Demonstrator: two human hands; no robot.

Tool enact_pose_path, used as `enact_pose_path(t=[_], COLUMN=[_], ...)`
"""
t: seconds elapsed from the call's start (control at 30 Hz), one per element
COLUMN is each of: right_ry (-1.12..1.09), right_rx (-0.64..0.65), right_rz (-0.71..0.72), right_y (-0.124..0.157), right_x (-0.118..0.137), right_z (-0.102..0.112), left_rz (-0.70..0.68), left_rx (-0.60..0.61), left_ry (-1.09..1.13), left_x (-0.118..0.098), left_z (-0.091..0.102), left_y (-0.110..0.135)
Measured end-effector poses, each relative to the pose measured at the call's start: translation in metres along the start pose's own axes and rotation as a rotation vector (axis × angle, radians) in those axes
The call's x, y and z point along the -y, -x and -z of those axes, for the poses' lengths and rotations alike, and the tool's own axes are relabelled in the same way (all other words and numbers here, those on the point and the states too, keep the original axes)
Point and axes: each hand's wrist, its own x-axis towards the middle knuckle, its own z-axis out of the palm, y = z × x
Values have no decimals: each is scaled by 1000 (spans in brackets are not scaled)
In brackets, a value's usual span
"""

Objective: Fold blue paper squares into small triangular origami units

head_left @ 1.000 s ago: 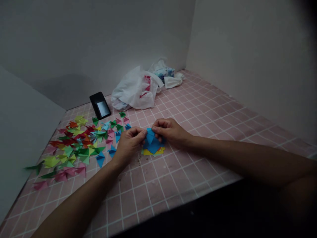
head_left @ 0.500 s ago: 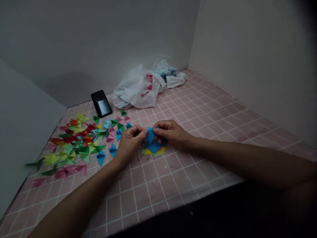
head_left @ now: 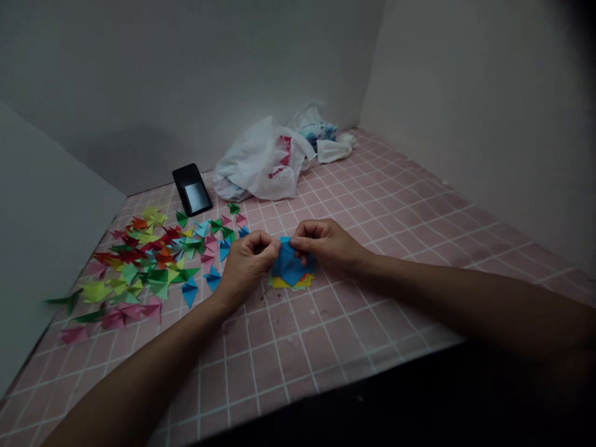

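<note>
A small folded blue origami paper (head_left: pixel 285 244) is pinched at its two sides between my hands. My left hand (head_left: pixel 251 256) grips its left edge with thumb and forefinger. On its right edge, the thumb and fingers of my right hand (head_left: pixel 326 243) are closed. Directly below lies a stack of coloured paper (head_left: pixel 292 273), blue on top with yellow, orange and green edges showing. To the left of my left hand, several folded paper cranes (head_left: pixel 158 267) in red, green, yellow, pink and blue spread over the table. The finer creases of the held piece are too dim to make out.
A dark phone or tablet (head_left: pixel 192 189) leans against the back wall behind the cranes. White plastic bags (head_left: pixel 261 164) lie to its right, with a blue-patterned packet (head_left: pixel 319 132) behind. A pink checked cloth (head_left: pixel 372 347) covers the table, with walls on three sides.
The blue paper between my fingers has changed shape slightly, and its narrow pointed flap no longer shows as clearly. Both hands keep their pinch. The whole view has shifted a little.
</note>
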Motion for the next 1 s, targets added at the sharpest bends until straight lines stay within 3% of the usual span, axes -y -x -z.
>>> enact_pose_path(t=[0.23,0.47,0.8,1.0], right_ry=[-38,-18,14,-40], right_rx=[-151,-13,-5,23], right_rz=[40,-54,8,92], right_y=[1,6,6,3], right_x=[2,0,0,1], right_z=[0,-7,-5,-3], left_rz=[20,13,78,124], left_rx=[-76,-55,30,-23], left_ry=[68,124,212,335], left_x=[3,8,8,9], left_z=[-2,-2,-2,-2], left_y=[1,2,2,0])
